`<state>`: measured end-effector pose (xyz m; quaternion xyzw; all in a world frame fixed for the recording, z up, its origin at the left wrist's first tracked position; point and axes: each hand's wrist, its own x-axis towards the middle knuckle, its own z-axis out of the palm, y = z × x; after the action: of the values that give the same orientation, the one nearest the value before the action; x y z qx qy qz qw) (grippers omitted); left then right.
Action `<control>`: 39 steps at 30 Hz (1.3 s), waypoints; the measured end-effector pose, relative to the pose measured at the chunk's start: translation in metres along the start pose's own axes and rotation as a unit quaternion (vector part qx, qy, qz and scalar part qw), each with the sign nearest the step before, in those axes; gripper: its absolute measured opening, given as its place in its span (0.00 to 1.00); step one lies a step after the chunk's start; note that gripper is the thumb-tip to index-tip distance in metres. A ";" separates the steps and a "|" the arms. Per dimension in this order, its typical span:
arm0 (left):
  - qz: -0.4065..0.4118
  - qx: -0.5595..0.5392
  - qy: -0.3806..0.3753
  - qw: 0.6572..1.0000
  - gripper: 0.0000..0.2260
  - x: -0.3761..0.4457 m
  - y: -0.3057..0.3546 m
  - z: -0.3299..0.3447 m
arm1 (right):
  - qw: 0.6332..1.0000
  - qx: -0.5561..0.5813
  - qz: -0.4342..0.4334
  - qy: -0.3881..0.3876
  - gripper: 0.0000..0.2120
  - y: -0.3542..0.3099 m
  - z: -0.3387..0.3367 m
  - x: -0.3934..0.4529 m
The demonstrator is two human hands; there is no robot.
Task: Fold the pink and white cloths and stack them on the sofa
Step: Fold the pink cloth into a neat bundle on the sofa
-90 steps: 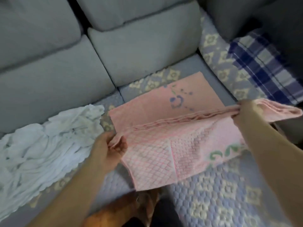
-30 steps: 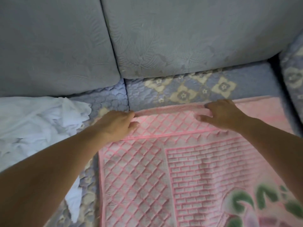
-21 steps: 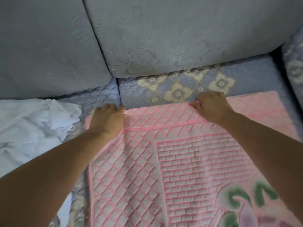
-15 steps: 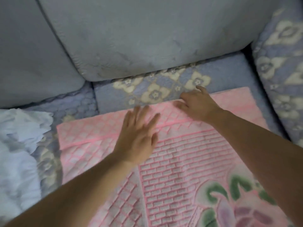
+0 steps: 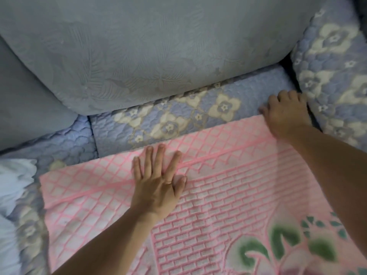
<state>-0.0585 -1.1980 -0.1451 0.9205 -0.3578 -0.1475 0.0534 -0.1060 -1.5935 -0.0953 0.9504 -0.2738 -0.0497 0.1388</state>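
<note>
The pink cloth (image 5: 228,195), patterned with a lattice, bricks and green leaves, lies spread flat on the sofa seat (image 5: 155,124). My left hand (image 5: 158,183) rests palm down on it near its far edge, fingers spread. My right hand (image 5: 286,114) lies flat at the cloth's far right corner, against the side cushion, holding nothing. The white cloth (image 5: 12,193) sits crumpled at the left edge, apart from both hands.
Grey back cushions (image 5: 158,46) rise behind the seat. A quilted floral cushion (image 5: 337,76) stands at the right, close to my right hand. The floral seat cover shows between the pink cloth and the backrest.
The pink cloth, earlier held up by both hands, now lies flat. My left hand has slid to the middle of its far edge and my right hand out to the far right corner.
</note>
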 end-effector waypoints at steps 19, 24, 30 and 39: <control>-0.094 0.012 -0.113 0.989 0.33 -0.016 -0.150 -0.077 | 0.893 0.388 0.196 0.112 0.20 -0.134 -0.078 -0.202; -0.033 0.003 -0.220 0.975 0.28 0.015 -0.173 -0.106 | 0.699 0.450 0.550 -0.076 0.24 -0.246 -0.125 -0.444; -0.022 -0.050 -0.315 0.947 0.51 0.035 -0.171 -0.102 | 0.228 0.719 0.648 -0.110 0.23 -0.354 -0.168 -0.514; -0.169 -0.352 -0.421 0.819 0.38 -0.050 -0.178 -0.152 | 0.044 0.808 0.580 -0.092 0.28 -0.359 -0.184 -0.570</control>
<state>0.0685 -1.0340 -0.0250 0.7333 -0.1081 -0.6431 0.1924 -0.3745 -0.9542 -0.0132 -0.0095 -0.6162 0.2120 -0.7585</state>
